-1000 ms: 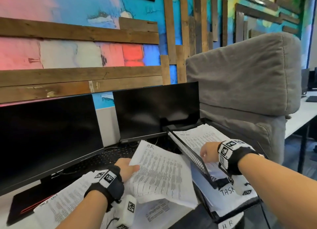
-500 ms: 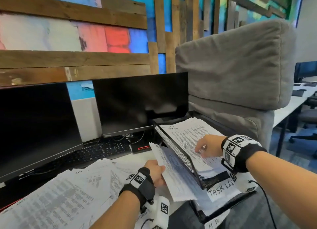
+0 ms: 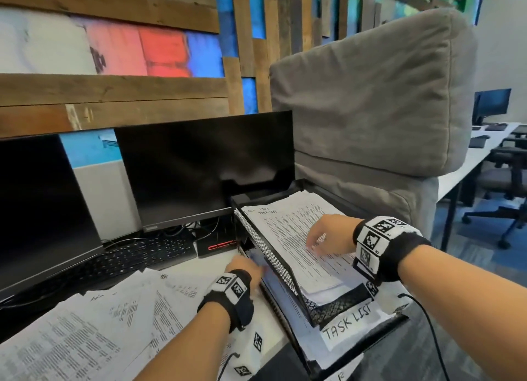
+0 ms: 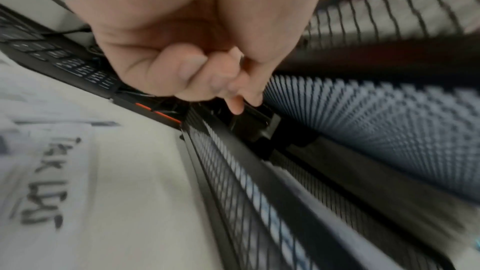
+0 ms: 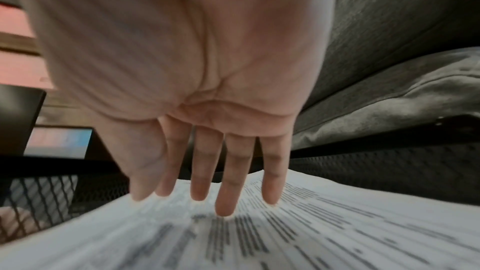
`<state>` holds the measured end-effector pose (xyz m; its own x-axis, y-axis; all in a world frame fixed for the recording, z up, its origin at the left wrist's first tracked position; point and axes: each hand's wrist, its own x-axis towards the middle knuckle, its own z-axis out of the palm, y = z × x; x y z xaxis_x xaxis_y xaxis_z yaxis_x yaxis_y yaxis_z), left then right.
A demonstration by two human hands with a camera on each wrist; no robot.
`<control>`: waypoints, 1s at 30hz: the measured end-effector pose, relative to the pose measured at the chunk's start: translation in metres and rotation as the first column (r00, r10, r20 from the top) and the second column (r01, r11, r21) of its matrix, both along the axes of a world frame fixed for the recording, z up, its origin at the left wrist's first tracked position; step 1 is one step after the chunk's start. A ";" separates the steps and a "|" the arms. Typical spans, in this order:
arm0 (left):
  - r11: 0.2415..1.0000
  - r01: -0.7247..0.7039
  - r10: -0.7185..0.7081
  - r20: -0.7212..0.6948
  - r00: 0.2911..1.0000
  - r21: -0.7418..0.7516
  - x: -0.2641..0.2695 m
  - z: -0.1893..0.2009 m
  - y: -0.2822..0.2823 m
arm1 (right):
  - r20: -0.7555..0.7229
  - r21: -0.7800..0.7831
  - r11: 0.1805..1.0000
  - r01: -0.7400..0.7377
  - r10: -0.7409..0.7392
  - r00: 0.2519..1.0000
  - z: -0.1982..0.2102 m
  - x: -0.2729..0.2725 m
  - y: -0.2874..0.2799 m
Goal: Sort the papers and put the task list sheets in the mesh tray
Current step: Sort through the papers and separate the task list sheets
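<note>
A black mesh tray (image 3: 268,249) with stacked tiers stands at the desk's right end. Its upper tier carries a handwritten TASK LIST label (image 3: 348,323) and holds a pile of printed sheets (image 3: 291,229). My right hand (image 3: 322,235) lies on that pile (image 5: 311,233) with straight fingers (image 5: 226,202) touching the top sheet. My left hand (image 3: 245,266) is at the tray's left side by the lower tier, where a sheet (image 3: 281,292) lies. Its fingers (image 4: 221,81) are curled beside the mesh (image 4: 233,171), and I see no paper between them.
Loose printed papers (image 3: 99,323) are spread over the desk on the left, one marked as a task list (image 4: 44,182). Behind them are a black keyboard (image 3: 137,255) and two dark monitors (image 3: 205,164). A grey cushion (image 3: 370,95) rises behind the tray.
The left hand carried a sheet from the desk pile to the tray and slid it into the lower tier. The right hand went from the tray's edge to lying flat on the top pile.
</note>
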<state>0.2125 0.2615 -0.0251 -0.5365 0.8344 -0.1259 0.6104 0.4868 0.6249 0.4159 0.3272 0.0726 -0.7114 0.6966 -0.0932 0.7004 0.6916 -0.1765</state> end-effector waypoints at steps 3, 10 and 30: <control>0.994 -0.067 0.059 0.084 0.995 0.085 -0.020 0.020 -0.014 | -0.130 0.005 1.000 -0.012 0.012 0.991 0.011 -0.011 -0.008; 0.974 -0.201 0.203 -0.012 0.979 0.105 -0.085 0.071 -0.106 | -0.279 0.090 0.979 -0.181 0.199 0.939 0.054 -0.083 -0.060; 0.740 -0.620 0.623 -0.081 0.778 -0.261 -0.221 0.018 -0.353 | -0.031 -0.056 0.912 -0.407 0.406 0.913 -0.074 -0.302 -0.162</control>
